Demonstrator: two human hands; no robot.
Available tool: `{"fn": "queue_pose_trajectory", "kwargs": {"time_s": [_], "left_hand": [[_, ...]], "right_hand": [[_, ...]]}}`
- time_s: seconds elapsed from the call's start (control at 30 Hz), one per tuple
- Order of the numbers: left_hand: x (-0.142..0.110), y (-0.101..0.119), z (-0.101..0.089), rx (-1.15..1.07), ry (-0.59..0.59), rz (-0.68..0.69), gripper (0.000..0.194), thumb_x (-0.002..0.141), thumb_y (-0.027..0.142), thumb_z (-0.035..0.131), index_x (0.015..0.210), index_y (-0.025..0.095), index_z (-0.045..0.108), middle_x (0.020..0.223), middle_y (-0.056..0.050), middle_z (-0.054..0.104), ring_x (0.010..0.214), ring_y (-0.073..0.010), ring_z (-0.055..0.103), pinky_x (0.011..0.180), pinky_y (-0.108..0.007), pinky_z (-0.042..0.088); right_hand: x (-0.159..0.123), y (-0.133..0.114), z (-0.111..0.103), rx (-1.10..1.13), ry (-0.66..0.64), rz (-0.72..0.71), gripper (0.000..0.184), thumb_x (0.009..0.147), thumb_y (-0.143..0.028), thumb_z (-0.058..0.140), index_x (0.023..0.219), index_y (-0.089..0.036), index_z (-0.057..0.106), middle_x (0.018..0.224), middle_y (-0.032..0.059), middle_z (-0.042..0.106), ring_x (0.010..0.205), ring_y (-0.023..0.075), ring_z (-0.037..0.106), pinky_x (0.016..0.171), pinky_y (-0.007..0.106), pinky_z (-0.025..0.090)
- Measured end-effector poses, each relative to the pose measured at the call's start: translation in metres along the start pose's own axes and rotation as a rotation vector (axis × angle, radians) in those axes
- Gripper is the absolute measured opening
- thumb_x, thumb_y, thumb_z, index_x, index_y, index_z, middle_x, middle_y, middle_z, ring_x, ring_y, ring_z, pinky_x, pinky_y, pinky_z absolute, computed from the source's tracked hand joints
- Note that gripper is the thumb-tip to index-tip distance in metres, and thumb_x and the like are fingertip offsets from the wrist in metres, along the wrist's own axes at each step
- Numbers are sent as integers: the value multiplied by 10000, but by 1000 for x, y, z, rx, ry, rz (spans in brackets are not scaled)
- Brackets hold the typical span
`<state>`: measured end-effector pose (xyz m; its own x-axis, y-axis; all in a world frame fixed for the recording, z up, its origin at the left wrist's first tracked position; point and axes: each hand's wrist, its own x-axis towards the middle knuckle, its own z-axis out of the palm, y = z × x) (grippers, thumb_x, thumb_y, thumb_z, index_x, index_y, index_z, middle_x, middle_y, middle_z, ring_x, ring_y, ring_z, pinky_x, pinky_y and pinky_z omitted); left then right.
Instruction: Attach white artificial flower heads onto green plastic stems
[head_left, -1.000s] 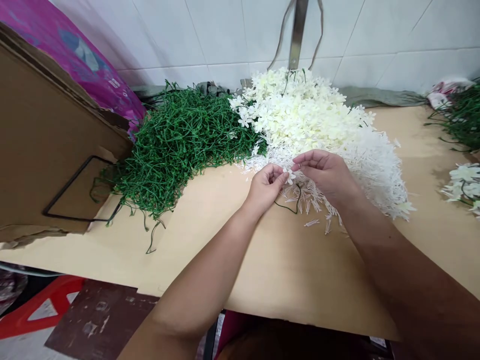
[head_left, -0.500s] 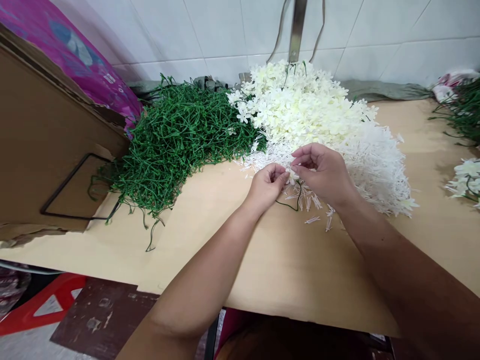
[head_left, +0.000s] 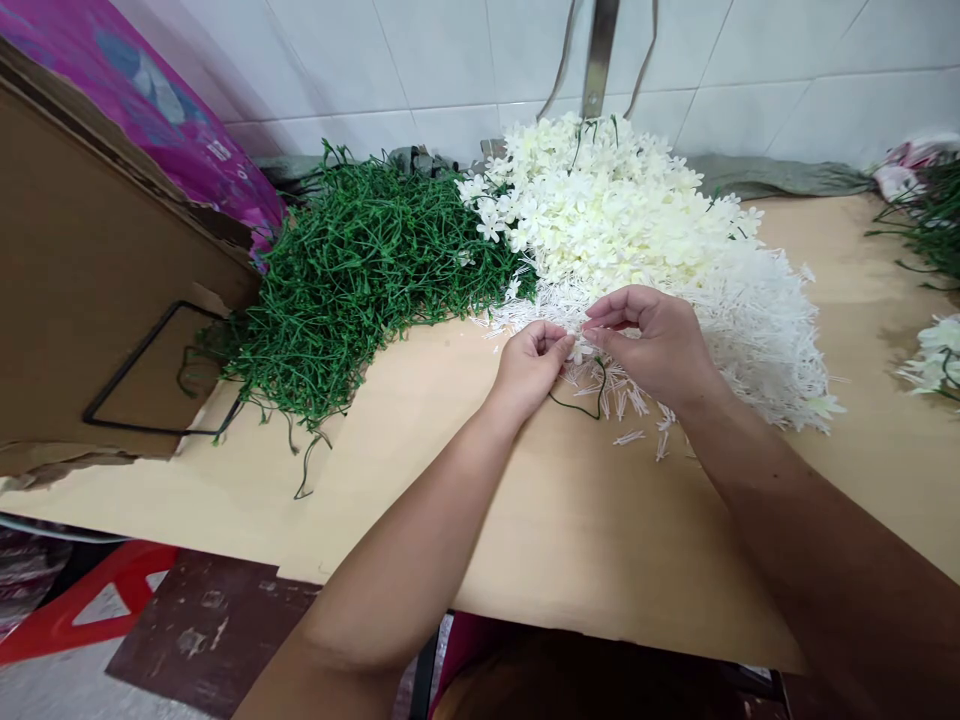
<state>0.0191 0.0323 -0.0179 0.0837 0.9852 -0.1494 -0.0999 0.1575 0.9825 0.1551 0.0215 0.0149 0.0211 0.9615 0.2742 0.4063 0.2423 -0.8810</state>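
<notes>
My left hand [head_left: 531, 365] pinches a green artificial flower stem [head_left: 602, 385] with a small white artificial flower [head_left: 581, 350] at its tip. The stem loops out below the fingertips over the tabletop. Close against it on the right, my right hand [head_left: 656, 340] has thumb and fingertips pinched at the flower; whatever tiny piece they grip is hidden. Beneath and behind both hands lies a heap of thin white plastic pieces [head_left: 765, 350], with a few scattered in front. A mound of cream-white flower heads [head_left: 615, 205] rises behind it.
A large pile of green stems [head_left: 375, 270] lies on the left, beside a cardboard box [head_left: 90, 270] and a black wire frame [head_left: 135, 365]. More white flowers [head_left: 934, 358] and green stems [head_left: 926, 225] sit at the right edge. A tiled wall [head_left: 442, 60] bounds the back of the table.
The view has shifted very slightly. Both hands stay pinched together at the flower, with only small finger movements.
</notes>
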Motion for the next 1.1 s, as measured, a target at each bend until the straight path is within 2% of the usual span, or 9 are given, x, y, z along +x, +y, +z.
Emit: {"fn": "queue_pose_trajectory", "kwargs": {"time_s": [0.13, 0.5, 0.7, 0.8, 0.93, 1.1], "left_hand": [[0, 1, -1, -17, 13, -10, 158, 745, 151, 642, 664, 157, 507, 483, 69, 502, 412, -38, 397, 459, -182, 307], [-3, 5, 2, -46, -7, -41, 148, 769, 120, 605, 666, 155, 505, 447, 71, 479, 401, -43, 409, 443, -176, 305], [-2, 5, 1, -37, 13, -46, 165, 738, 120, 636, 650, 156, 500, 440, 75, 477, 392, -41, 402, 436, -175, 300], [-2, 7, 0, -49, 21, -46, 157, 744, 106, 614, 641, 151, 505, 448, 64, 500, 397, -39, 409, 443, -173, 313], [-2, 7, -2, -96, -3, -38, 129, 745, 131, 613, 644, 141, 535, 469, 49, 528, 416, -38, 438, 454, -165, 331], [-2, 7, -4, -175, -59, -19, 58, 743, 187, 623, 711, 147, 597, 558, 30, 604, 466, -46, 512, 471, -161, 354]], "right_hand": [[-2, -1, 1, -36, -11, -35, 75, 684, -177, 655, 749, -186, 619, 713, 11, 669, 700, 154, 630, 701, 331, 514], [-5, 15, 7, -190, 20, -109, 90, 730, -178, 602, 816, -201, 615, 792, 14, 683, 758, 178, 630, 764, 356, 481], [-6, 17, 9, -300, -8, -272, 69, 764, -177, 550, 804, -213, 593, 820, 37, 675, 833, 202, 619, 820, 369, 466], [-6, 19, 9, -317, -21, -310, 68, 770, -171, 545, 790, -213, 595, 809, 45, 670, 850, 206, 615, 809, 364, 472], [-6, 23, 12, -194, -8, -234, 48, 748, -180, 585, 784, -210, 594, 813, 29, 669, 796, 184, 620, 772, 362, 498], [-2, 28, 15, 216, 37, -11, 112, 674, -213, 671, 754, -203, 592, 695, -9, 639, 669, 138, 610, 665, 313, 526]]}}
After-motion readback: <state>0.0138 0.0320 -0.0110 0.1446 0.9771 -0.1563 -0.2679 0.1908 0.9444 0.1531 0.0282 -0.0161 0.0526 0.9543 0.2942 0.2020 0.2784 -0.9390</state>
